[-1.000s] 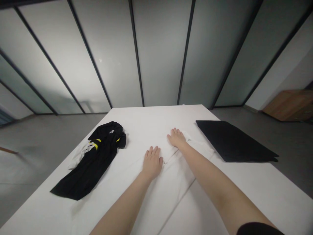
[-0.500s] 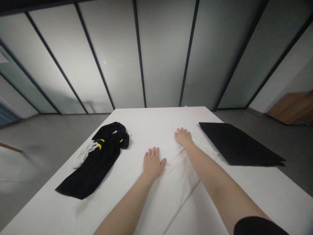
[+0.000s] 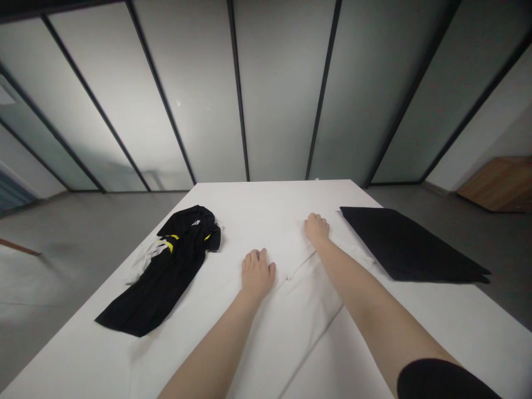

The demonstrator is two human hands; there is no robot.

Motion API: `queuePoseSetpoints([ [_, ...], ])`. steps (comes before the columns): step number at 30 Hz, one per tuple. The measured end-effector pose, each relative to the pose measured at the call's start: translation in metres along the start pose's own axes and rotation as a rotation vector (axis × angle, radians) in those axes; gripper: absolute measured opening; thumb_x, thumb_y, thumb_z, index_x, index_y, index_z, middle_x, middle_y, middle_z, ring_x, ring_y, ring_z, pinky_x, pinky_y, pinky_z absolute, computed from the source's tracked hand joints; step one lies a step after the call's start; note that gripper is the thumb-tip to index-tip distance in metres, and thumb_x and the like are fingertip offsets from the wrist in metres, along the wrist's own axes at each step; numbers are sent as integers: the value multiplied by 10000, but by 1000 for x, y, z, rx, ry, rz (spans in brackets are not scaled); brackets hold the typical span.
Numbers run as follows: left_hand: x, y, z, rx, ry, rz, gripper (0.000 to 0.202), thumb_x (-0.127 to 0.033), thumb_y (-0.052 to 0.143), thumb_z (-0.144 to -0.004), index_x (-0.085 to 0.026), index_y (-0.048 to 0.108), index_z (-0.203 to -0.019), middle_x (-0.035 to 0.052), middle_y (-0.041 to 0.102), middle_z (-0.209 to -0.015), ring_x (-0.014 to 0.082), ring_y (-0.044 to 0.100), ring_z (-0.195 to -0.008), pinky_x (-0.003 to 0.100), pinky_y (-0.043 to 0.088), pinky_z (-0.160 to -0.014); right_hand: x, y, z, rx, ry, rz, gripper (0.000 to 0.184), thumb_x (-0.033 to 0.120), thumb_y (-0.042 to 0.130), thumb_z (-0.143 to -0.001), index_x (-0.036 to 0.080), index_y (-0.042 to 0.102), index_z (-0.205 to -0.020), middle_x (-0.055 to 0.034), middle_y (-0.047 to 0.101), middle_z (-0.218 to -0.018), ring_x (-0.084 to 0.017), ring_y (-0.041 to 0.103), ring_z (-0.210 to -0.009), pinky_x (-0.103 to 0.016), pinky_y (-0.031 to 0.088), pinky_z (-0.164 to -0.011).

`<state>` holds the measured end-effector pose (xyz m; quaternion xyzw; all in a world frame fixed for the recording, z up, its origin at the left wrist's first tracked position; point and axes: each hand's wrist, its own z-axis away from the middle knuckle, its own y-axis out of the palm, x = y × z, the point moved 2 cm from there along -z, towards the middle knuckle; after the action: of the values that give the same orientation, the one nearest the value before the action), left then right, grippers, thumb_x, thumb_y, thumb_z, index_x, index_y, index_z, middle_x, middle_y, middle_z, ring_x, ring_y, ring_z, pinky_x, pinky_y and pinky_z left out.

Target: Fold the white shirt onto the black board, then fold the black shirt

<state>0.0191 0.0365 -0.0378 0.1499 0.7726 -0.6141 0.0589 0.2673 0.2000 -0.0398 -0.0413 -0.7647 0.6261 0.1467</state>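
A white garment point(image 3: 307, 316) with a long seam or fold line lies spread over the white table point(image 3: 266, 199), hard to tell from its surface. My left hand point(image 3: 256, 272) rests near its left side, fingers curled down and drawn in on the cloth, the thumb a little apart. Farther off to the right, my right hand point(image 3: 317, 228) has bent its fingers under at the garment's far end. The fingertips of both hands are hidden beneath the knuckles. Between the hands, a small pucker shows in the cloth.
On the left lies a black shirt point(image 3: 178, 266) with yellow and white trim and a white part beside it. A folded black sheet or cloth point(image 3: 407, 244) lies along the right edge. Frosted glass panels point(image 3: 278, 100) stand behind the table, and a wooden piece point(image 3: 499, 183) is far right.
Both hands were flat with fingers stretched out; now their fingers are curled in on the white cloth. The right hand has shifted slightly to the right. The black shirt and black sheet stay put.
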Motion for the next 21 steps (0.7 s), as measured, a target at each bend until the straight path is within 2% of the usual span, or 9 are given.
queuePoseSetpoints([
  [3,-4,3,4,-7,85,2,555,-327,572,-978,-154,524,-1504,211,547,-1510,384,464,-1441,561,345,-1203,4,-4,-1,-1,-42,1,396,270,377,-1076,124,575,-1386,-244,677,-1310,-329,605,-1240,-431,431,-1003],
  [6,-8,8,8,71,209,15,563,-370,537,-1004,-194,511,-1538,177,485,-1624,381,361,-1552,587,257,-1270,5,-8,0,-2,-53,4,420,242,355,-1071,127,552,-1424,-239,702,-1254,-326,638,-1173,-439,432,-984],
  [10,-7,15,10,142,258,17,616,-437,446,-1043,-224,427,-1621,145,395,-1704,371,316,-1590,596,264,-1273,8,-18,1,-35,-71,6,493,187,364,-1030,134,538,-1488,-281,654,-1339,-389,565,-1271,-520,384,-1041],
  [12,-6,17,9,146,249,5,658,-451,435,-1043,-201,383,-1650,154,354,-1721,373,293,-1601,595,258,-1279,17,-24,6,-50,-129,-4,507,183,396,-1014,153,556,-1494,-265,624,-1410,-399,502,-1346,-542,333,-1104],
  [15,-8,19,7,146,228,-6,698,-460,423,-1044,-147,350,-1664,182,325,-1726,375,282,-1606,591,248,-1286,41,-26,27,-47,-268,-33,481,234,388,-1048,210,585,-1487,-172,577,-1529,-331,444,-1431,-484,269,-1197],
  [18,-10,21,6,136,193,-16,713,-453,397,-1051,-82,343,-1657,217,319,-1718,373,280,-1606,572,243,-1291,65,-16,63,-9,-432,-82,499,335,319,-1100,252,545,-1537,-81,477,-1655,-259,360,-1532,-411,217,-1260],
  [19,-10,21,6,126,183,-20,711,-444,389,-1053,-69,341,-1655,224,324,-1713,371,283,-1606,566,243,-1292,71,-11,76,33,-500,-131,527,357,314,-1103,222,506,-1575,-96,444,-1680,-283,336,-1557,-436,200,-1273],
  [21,-10,23,6,104,172,-27,707,-421,385,-1051,-65,329,-1659,229,340,-1705,366,292,-1602,561,243,-1292,73,0,94,97,-533,-145,563,416,347,-1094,216,471,-1605,-102,432,-1690,-311,340,-1571,-454,222,-1272],
])
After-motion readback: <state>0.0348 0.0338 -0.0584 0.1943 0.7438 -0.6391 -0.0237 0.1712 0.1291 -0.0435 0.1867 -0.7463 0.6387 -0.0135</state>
